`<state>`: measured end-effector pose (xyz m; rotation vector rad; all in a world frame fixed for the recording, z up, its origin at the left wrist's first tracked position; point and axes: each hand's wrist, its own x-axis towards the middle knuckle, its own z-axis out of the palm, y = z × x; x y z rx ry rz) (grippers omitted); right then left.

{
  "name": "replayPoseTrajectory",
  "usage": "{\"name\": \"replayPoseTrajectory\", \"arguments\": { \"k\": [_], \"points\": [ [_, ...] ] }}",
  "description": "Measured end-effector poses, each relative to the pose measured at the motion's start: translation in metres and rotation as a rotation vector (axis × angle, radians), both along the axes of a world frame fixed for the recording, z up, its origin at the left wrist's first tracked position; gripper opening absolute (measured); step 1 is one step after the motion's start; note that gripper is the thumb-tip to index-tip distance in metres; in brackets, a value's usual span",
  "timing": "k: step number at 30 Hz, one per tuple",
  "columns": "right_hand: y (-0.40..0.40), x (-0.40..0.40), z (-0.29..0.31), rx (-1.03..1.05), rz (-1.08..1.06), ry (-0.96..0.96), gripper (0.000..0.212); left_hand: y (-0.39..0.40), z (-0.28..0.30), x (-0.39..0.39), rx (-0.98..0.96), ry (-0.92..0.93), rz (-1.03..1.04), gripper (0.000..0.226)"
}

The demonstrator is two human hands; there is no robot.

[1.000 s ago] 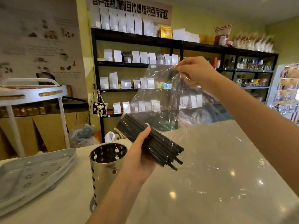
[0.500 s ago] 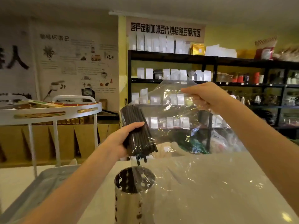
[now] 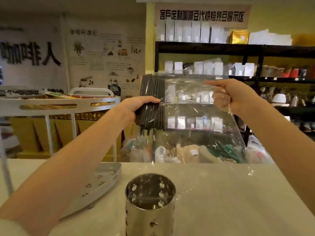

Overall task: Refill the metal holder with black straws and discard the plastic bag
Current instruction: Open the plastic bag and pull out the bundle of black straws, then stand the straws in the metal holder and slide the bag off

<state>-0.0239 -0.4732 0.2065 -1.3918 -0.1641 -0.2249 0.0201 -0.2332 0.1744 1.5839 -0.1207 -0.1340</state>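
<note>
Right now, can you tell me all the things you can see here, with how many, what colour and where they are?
black straws: one bundle, black, upright in the air above the holder, gripped by the left hand
plastic bag: one, clear, hanging between both hands, its top pinched in the right hand
metal holder: one, silver with punched holes, standing on the counter at the bottom middle, no straws seen inside
counter: one, pale cream, across the bottom
tiered rack: one, white, on the counter at left
shelf unit: one, black, at the back right, holding many white packets
wall poster: one, white with drawings, back left
hands: two, left around the straws, right clutching the bag
</note>
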Motion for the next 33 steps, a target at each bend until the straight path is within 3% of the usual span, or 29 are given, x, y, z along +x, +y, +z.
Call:
{"name": "replayPoseTrajectory", "arguments": {
  "k": [5,9,14,18,33],
  "points": [
    [0.001,0.006,0.000,-0.058,-0.146,-0.062,0.011,-0.005,0.007,0.003,0.004,-0.056,0.030,0.021],
    [0.003,0.005,0.005,0.033,-0.056,-0.101,0.010,-0.010,0.014,0.005,0.010,-0.113,0.031,0.023],
    [0.004,-0.003,0.000,0.053,0.013,-0.133,0.008,-0.010,0.009,0.003,0.013,-0.152,0.019,0.030],
    [0.009,-0.016,-0.013,0.012,0.009,-0.138,0.012,-0.007,-0.008,0.002,0.021,-0.186,0.054,0.061],
    [0.019,-0.034,-0.042,-0.212,-0.130,-0.300,0.024,0.012,-0.046,-0.038,-0.028,-0.312,0.164,0.051]
  ]
}}
